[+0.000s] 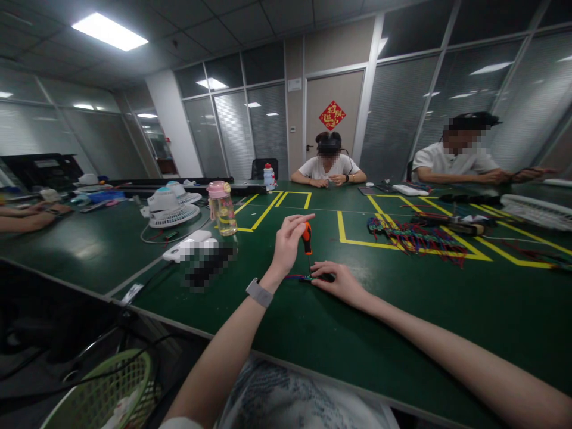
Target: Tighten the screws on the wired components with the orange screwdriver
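An upright screwdriver [307, 239] with an orange and black handle stands with its thin shaft pointing down at a small circuit board [305, 279]. My left hand [288, 241] is at the handle, its fingers reaching over the top and the thumb side mostly hidden; it steadies the screwdriver between fingers and palm. On the green table, my right hand [337, 281] pinches the board's right side with its fingertips, beside the shaft. Red and blue wires [292, 276] come out of the board's left side. The screwdriver's tip is too small to make out against the board.
Wired circuit boards [415, 235] lie in a pile at right, by yellow tape outlines. At left stand a pink-lidded bottle [222, 208], white fans [172, 208] and a white device [190, 245]. Two people sit across the table; another person's hands [40, 217] show far left. A green basket [105, 387] sits below the edge.
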### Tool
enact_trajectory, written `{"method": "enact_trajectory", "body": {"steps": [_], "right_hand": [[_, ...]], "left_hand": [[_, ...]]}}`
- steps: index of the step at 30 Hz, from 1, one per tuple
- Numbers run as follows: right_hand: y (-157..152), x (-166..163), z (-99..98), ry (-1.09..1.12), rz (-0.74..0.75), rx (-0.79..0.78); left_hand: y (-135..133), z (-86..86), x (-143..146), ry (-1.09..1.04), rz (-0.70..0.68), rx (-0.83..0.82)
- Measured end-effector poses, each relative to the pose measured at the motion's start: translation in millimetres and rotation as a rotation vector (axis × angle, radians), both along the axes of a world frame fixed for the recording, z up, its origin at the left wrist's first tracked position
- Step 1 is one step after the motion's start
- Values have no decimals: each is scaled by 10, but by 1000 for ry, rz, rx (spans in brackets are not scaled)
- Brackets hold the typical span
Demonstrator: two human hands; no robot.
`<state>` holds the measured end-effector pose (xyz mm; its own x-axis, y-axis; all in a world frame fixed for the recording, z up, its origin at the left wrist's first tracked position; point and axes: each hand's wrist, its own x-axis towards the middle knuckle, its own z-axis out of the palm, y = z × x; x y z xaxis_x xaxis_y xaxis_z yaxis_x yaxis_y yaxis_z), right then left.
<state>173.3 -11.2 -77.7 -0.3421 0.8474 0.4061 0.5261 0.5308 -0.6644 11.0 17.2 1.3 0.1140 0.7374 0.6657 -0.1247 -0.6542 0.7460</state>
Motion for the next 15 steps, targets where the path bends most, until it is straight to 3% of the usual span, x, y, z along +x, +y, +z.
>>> {"method": "enact_trajectory", "body": {"steps": [3,6,11,15], "right_hand": [[1,2,1,3,2,-1],[-1,2,2,3,4,0],[4,6,-7,-3,5,8],[2,3,-1,-11,5,6]], "left_hand": [[14,-10,24,-73,-158,-97],[-12,5,26,-45,-86,-114],[-38,27,-3,67,87,8],[-3,2,12,-16,-52,-45]]}}
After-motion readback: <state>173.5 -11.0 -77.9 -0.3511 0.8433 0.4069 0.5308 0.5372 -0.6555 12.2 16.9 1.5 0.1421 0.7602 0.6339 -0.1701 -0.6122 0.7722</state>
